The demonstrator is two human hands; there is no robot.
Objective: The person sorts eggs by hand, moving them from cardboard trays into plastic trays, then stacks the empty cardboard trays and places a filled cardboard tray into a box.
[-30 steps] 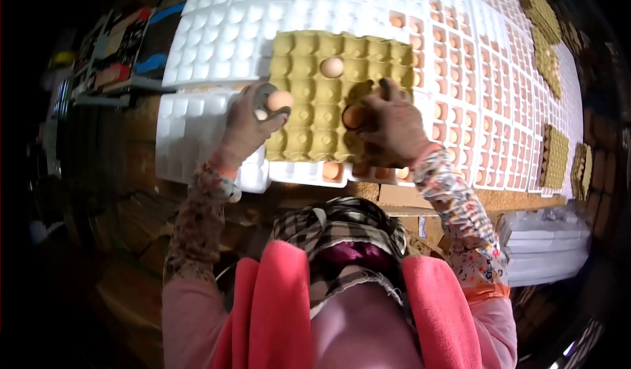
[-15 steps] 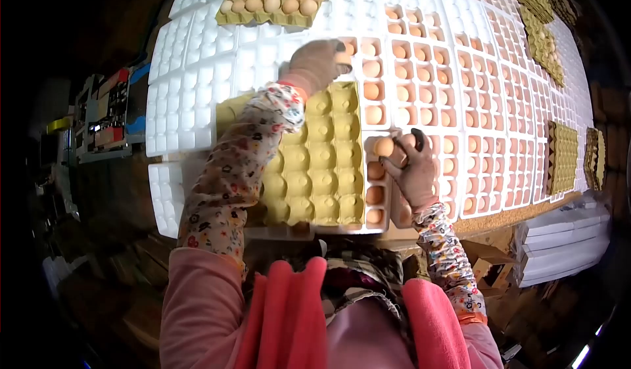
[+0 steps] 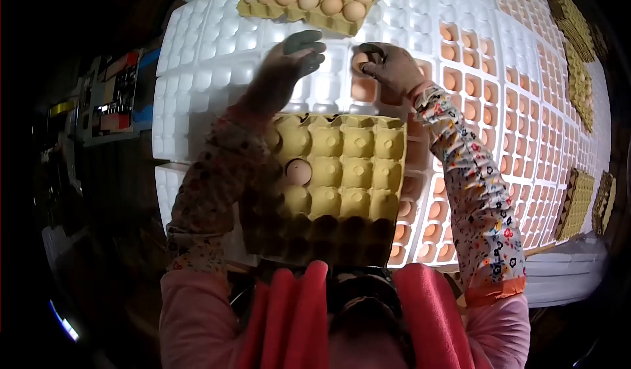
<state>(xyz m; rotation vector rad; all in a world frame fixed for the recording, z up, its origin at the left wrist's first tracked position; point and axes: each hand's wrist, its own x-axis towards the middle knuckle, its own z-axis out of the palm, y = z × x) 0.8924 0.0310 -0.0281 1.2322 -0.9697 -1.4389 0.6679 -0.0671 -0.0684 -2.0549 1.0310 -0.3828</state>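
My right hand (image 3: 394, 69) pinches a brown egg (image 3: 359, 61) over the cells of a white foam tray (image 3: 328, 86). To its left, my left hand (image 3: 292, 59) is held over the white trays with its fingers stretched out, and I see nothing in it. Below both hands lies a yellow-green egg carton (image 3: 358, 170), its lower part in shadow. One lone egg (image 3: 299, 171) sits in a cup at its left side; my left forearm covers part of that side. Another yellow-green carton (image 3: 342, 24), full of eggs, rests on the white trays above my hands.
White foam trays cover the table; those on the right (image 3: 470, 86) hold many brown eggs. Stacked cartons (image 3: 575, 205) stand along the right side. White slabs (image 3: 565, 277) are piled off the table's lower right. Equipment (image 3: 118, 96) stands beyond the left edge.
My right hand has moved from the lower right up to the upper middle. My left hand has shifted left and no longer shows an egg. The view has also shifted.
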